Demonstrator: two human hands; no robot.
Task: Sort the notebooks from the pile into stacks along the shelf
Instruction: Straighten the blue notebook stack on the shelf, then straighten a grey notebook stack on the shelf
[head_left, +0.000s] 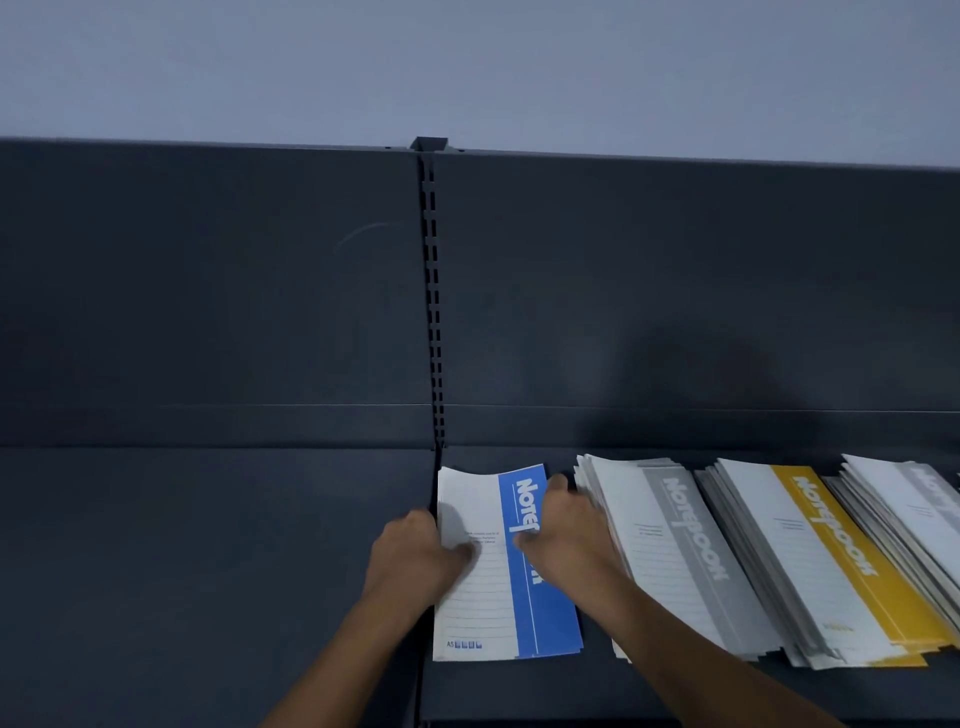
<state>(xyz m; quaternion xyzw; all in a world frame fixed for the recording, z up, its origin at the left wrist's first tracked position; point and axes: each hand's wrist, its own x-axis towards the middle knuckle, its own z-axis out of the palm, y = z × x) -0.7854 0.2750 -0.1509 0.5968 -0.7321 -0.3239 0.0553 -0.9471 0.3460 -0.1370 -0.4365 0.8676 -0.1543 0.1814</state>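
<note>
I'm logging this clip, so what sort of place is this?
Probably a shop or stockroom: a dark metal shelf with a slotted upright, and stacks of matching notebooks laid side by side.

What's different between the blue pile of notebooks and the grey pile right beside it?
The blue stack carries a blue cover band, the grey stack a grey one. The blue stack looks low and squared up; the grey stack is taller, its edges fanned. The left hand and right hand are on the blue stack, not atop the grey stack. Both lie flat on the shelf.
</note>
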